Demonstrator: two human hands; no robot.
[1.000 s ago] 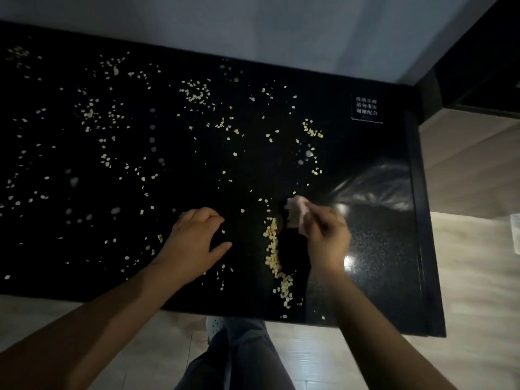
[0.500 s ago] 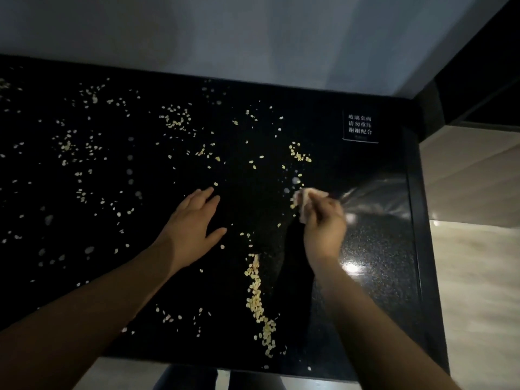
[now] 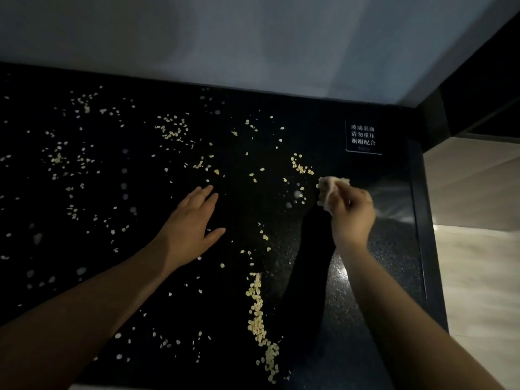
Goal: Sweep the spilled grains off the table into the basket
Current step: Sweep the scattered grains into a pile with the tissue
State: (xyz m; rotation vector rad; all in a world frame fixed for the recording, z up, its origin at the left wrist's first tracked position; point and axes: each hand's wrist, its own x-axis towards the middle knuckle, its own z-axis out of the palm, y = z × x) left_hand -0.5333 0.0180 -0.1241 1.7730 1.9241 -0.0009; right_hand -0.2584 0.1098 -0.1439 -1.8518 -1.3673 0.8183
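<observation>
Near front edge of dark table (image 3: 365, 291): narrow ridge of gathered grains (image 3: 257, 313), running from the edge toward mid-table. To its right, a strip bearing hardly a grain, judged already swept. To its left and beyond, loose grains (image 3: 171, 129) scattered thinly over most of the surface, well apart from the ridge. Mid-table: left hand (image 3: 191, 220) laid flat, fingers straight and slightly spread, grasping nothing. Level with it, nearer the right edge: right hand (image 3: 351, 212), fingers curled and pinching a pale crumpled cloth (image 3: 327, 190); contact of cloth with table not determinable. Just beyond the cloth, a small cluster of grains (image 3: 301, 166), not yet gathered. Far right corner: small printed label (image 3: 363, 137) on the surface; behind it, pale wall (image 3: 253, 38). No basket in view and no other container visible, hence no grain shown inside one. Progress judged early: one pile formed, bulk of the spill left to gather, transfer off the table not yet begun.
</observation>
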